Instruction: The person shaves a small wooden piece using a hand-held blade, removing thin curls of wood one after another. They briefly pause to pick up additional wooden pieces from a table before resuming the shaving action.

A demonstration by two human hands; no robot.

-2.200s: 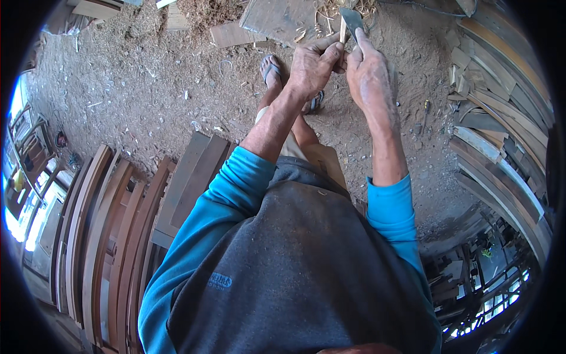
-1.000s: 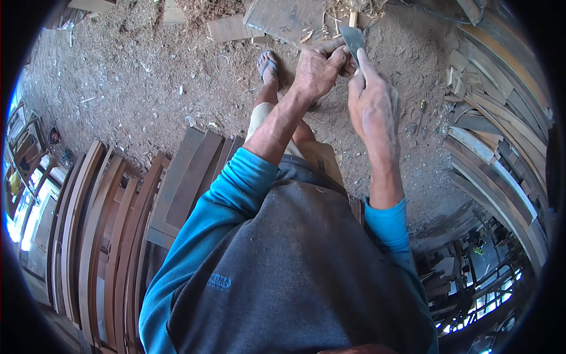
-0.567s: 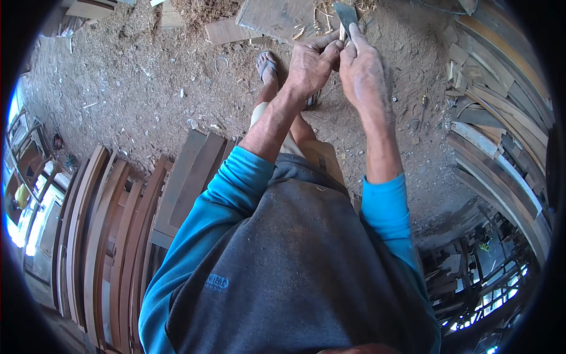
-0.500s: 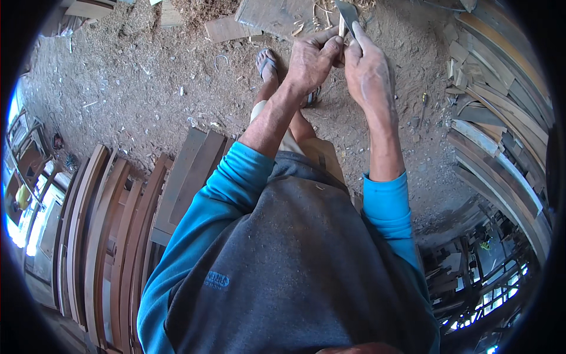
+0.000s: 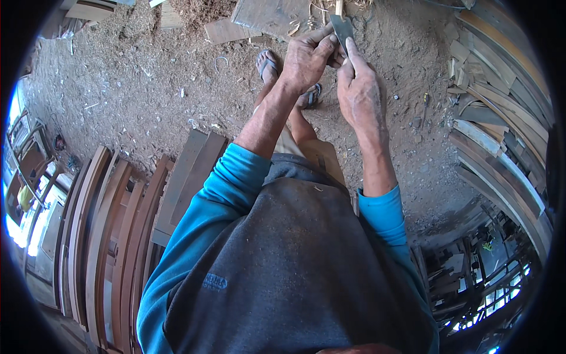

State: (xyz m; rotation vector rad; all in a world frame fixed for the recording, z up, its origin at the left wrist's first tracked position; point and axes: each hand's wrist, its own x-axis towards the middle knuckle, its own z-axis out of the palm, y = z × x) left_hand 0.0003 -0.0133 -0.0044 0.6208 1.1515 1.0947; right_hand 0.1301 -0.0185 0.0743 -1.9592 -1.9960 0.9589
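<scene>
Pale wood strip (image 5: 339,7) out in front, between the two hands, running up to the top edge of view. Left hand (image 5: 305,62): thumb and fingers pinching its near end, exact contact partly hidden behind the blade (image 5: 342,30). Right hand (image 5: 360,89): fingers curled round that flat grey blade, index laid along it; its wide end crosses the strip. Nearest edge: grey board (image 5: 271,16) on the ground, ahead and left, wood shavings (image 5: 294,28) by its corner. Dirt ground (image 5: 147,88) spreads either side, leaving sideways room; stacked planks (image 5: 121,236) left and scrap timber (image 5: 495,97) right, both well apart from the hands. Yellow-handled tool (image 5: 425,98) on the dirt, right of the right hand.
</scene>
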